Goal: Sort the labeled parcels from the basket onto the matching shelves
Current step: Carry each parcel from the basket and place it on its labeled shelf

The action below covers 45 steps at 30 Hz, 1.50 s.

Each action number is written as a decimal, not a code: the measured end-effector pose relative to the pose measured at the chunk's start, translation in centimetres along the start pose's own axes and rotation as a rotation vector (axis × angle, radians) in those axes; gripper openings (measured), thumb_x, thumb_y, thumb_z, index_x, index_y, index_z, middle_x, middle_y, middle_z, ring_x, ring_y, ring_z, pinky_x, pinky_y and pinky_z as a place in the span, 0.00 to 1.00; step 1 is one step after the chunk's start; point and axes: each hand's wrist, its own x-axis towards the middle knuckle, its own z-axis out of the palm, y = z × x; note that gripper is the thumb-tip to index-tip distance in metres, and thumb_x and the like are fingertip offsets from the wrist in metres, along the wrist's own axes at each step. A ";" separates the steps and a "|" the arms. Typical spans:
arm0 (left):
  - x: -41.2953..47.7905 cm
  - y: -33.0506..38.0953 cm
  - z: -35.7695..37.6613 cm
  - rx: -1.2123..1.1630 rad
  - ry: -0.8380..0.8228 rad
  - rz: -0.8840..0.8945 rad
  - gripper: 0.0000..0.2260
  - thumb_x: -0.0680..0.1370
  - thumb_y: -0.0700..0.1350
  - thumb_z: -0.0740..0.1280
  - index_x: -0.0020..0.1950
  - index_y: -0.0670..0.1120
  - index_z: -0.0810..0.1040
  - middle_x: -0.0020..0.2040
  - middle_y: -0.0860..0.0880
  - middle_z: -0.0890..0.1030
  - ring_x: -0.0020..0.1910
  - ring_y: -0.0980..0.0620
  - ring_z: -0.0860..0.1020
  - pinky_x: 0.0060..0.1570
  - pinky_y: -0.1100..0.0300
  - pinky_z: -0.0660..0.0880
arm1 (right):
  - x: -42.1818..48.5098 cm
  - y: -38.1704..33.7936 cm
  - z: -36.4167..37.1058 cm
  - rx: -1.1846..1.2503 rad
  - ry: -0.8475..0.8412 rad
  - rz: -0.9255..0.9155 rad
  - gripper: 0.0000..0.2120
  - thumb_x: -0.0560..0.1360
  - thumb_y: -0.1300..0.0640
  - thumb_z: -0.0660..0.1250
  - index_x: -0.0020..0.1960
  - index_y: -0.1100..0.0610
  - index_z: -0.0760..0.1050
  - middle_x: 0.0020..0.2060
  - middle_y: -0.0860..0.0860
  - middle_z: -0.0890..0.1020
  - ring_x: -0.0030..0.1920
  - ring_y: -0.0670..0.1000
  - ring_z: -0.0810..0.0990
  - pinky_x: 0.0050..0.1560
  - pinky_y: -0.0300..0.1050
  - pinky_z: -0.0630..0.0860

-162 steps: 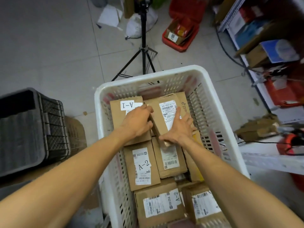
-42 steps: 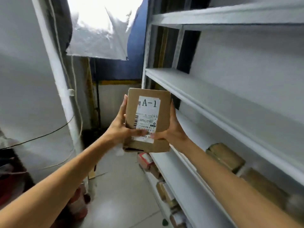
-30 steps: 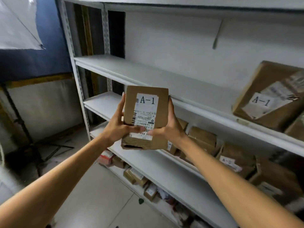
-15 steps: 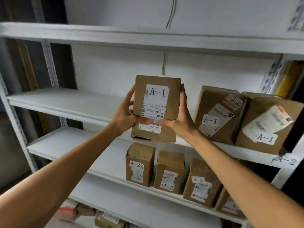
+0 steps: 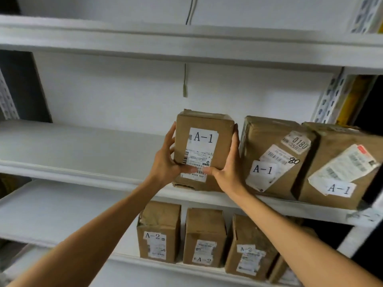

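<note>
Both hands [image 5: 163, 162] hold parcel [image 5: 204, 150], label "A-1", upright.

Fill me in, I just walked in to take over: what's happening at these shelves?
A person is sorting parcels. Both hands, left hand and right hand, hold a brown cardboard box labelled A-1 upright at the front edge of the white metal middle shelf, beside two larger brown A-1 boxes. Brown boxes labelled A-2 stand on the shelf below.

Matt brown cardboard parcel [image 5: 204, 150], creased, with a smooth white paper label [image 5: 202, 151]; the shelf [image 5: 83, 150] is matt white-painted metal.
</note>
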 end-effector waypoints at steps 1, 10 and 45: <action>0.2 -0.3 0.0 -0.012 -0.003 0.002 0.56 0.59 0.40 0.81 0.78 0.56 0.51 0.63 0.60 0.72 0.59 0.65 0.73 0.49 0.67 0.78 | -0.1 -0.3 0.1 -0.036 0.022 0.003 0.57 0.65 0.70 0.76 0.73 0.38 0.40 0.70 0.47 0.57 0.69 0.42 0.59 0.71 0.49 0.64; 0.4 -1.8 -0.1 0.036 -0.034 -0.033 0.54 0.61 0.41 0.81 0.77 0.57 0.51 0.68 0.51 0.72 0.66 0.51 0.72 0.56 0.43 0.77 | 3.7 -7.7 -2.1 -0.948 -0.108 -0.302 0.46 0.70 0.52 0.74 0.79 0.54 0.49 0.77 0.54 0.55 0.77 0.53 0.48 0.74 0.43 0.42; -30.0 3.9 -42.5 1.014 0.305 -0.901 0.20 0.68 0.52 0.77 0.58 0.54 0.78 0.48 0.54 0.79 0.47 0.53 0.80 0.51 0.55 0.78 | -11.2 -25.3 42.3 -0.345 -1.220 -0.781 0.31 0.68 0.42 0.73 0.65 0.54 0.70 0.59 0.51 0.76 0.58 0.52 0.76 0.56 0.50 0.76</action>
